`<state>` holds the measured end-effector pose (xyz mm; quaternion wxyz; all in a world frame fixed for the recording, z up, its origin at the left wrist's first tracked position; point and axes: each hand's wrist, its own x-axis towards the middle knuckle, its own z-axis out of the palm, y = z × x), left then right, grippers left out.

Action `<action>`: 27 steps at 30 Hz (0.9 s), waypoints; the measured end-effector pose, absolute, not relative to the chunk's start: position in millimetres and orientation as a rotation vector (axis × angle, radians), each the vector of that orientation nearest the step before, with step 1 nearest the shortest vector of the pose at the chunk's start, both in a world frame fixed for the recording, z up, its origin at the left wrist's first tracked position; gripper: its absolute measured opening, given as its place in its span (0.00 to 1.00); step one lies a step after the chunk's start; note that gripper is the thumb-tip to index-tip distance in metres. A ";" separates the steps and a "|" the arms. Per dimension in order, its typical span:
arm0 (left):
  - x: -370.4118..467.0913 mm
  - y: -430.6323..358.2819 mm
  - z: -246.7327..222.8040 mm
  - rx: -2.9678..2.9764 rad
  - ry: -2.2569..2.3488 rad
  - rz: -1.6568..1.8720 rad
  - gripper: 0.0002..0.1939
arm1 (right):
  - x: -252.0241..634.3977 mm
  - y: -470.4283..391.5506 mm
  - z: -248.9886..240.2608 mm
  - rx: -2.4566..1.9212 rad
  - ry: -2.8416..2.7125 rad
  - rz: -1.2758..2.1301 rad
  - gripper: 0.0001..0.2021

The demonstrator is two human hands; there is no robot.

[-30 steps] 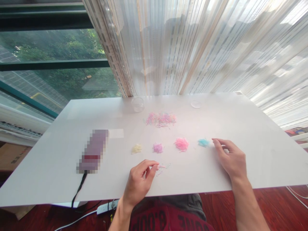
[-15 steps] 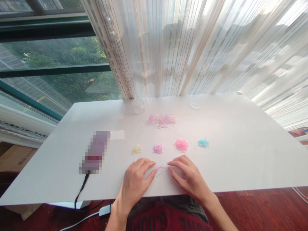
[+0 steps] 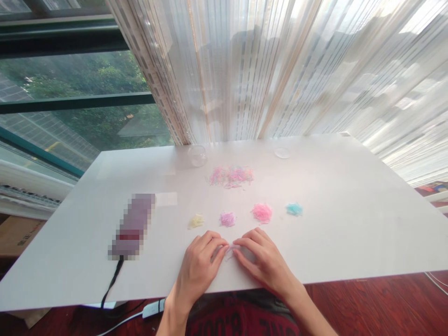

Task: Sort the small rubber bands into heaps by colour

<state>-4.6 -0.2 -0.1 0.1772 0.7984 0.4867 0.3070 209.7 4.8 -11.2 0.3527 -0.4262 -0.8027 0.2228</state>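
Though faint, strands between left hand, tips together, and right hand, tips apart

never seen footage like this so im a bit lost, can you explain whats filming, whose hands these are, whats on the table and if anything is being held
There is no machine here: a camera worn on a person's head looks forward and down at their own bare left hand and right hand. On the white table, from left to right, sit a yellow pile, a purple pile, a pink pile and a blue pile. Behind them lies a larger mixed-colour pile. The fingertips meet around a few thin loose pieces; they are too small to tell whether either hand grips one.
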 end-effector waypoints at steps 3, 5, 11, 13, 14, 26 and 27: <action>-1.7 0.6 2.4 2.189 1.329 0.852 0.10 | 211.0 4.9 -10.2 -1.092 -2.027 0.582 0.06; 0.4 1.2 1.8 2.165 1.310 0.851 0.09 | 211.8 5.2 -8.9 -1.089 -1.988 0.605 0.06; 2.0 0.9 -2.3 2.135 1.252 0.947 0.06 | 211.8 5.7 -4.9 -1.089 -1.927 0.667 0.05; 1.1 0.6 -1.7 2.105 1.200 0.962 0.06 | 211.5 5.9 -5.1 -1.089 -1.946 0.655 0.06; 0.6 0.5 -1.3 2.093 1.179 0.964 0.05 | 211.4 5.9 -5.5 -1.089 -1.960 0.653 0.06; -0.6 -0.4 -4.7 2.084 1.201 0.986 0.05 | 211.5 5.9 -2.5 -1.090 -1.907 0.695 0.08; -0.5 -0.6 -4.7 2.086 1.198 0.988 0.06 | 211.4 5.9 -2.3 -1.090 -1.905 0.698 0.08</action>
